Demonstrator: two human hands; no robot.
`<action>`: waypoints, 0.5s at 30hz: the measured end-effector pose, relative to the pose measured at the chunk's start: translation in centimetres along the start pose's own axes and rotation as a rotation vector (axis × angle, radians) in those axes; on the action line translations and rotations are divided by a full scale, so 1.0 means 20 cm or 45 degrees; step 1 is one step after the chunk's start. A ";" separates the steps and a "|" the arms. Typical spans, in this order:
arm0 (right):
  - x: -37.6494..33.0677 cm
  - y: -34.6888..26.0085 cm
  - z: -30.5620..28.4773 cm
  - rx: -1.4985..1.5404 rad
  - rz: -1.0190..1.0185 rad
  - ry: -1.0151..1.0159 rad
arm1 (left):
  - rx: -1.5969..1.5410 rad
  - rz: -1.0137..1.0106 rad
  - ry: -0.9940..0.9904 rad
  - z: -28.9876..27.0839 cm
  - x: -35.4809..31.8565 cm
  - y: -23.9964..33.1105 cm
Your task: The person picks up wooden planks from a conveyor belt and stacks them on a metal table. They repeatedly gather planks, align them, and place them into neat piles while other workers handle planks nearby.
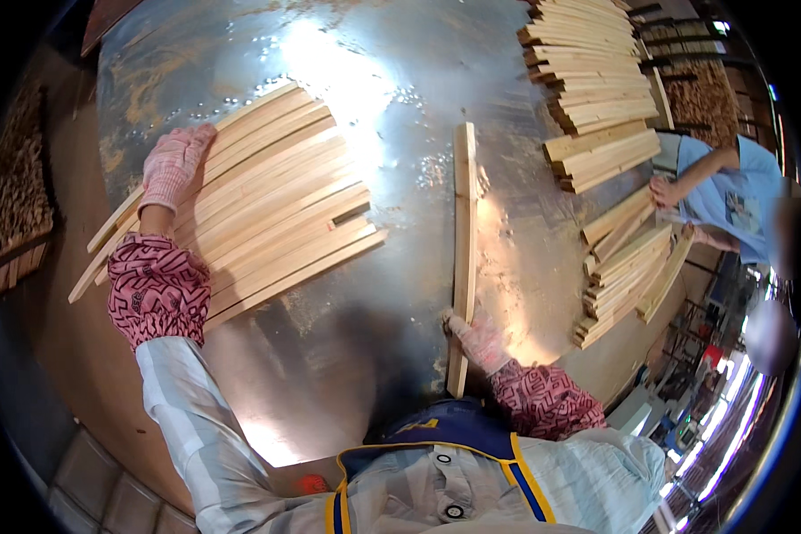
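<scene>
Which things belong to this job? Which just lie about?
Apparently in use:
long pale wooden strip in right fingers
pale wooden strip row against left fingers
shiny grey metal table

Apparently lying about:
brown wood stack, far left
orange-brown wood pile, upper right

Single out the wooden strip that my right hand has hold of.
The lone strip, running lengthwise mid-table, gripped near its lower end by the right hand; the others lie in the left row or the groups at right.

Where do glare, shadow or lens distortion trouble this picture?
Head view: white glare washes out the table beside the slats; head view: warm light pools right of the stick; head view: a dark patch, shadow or reflection, lies left of it; head view: fisheye bends edges, and the corners go black.
</scene>
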State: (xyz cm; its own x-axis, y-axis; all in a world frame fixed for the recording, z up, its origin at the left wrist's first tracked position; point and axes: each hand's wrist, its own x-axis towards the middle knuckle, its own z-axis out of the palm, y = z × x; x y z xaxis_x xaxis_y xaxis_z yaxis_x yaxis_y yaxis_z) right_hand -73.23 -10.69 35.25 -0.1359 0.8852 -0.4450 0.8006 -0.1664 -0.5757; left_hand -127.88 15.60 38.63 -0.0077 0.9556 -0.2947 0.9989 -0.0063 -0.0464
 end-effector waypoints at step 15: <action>-0.01 -0.13 -0.09 1.721 0.416 -0.371 | -1.878 -0.203 -0.161 0.44 -1.72 1.67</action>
State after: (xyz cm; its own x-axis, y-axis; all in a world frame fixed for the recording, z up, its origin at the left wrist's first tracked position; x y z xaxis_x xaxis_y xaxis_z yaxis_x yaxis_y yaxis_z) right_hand -74.28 -9.67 38.13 -0.3025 0.6345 -0.7113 -0.3240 -0.7703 -0.5493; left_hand -94.59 -20.10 38.75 -0.0452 0.8858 -0.4619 0.1322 0.4636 0.8761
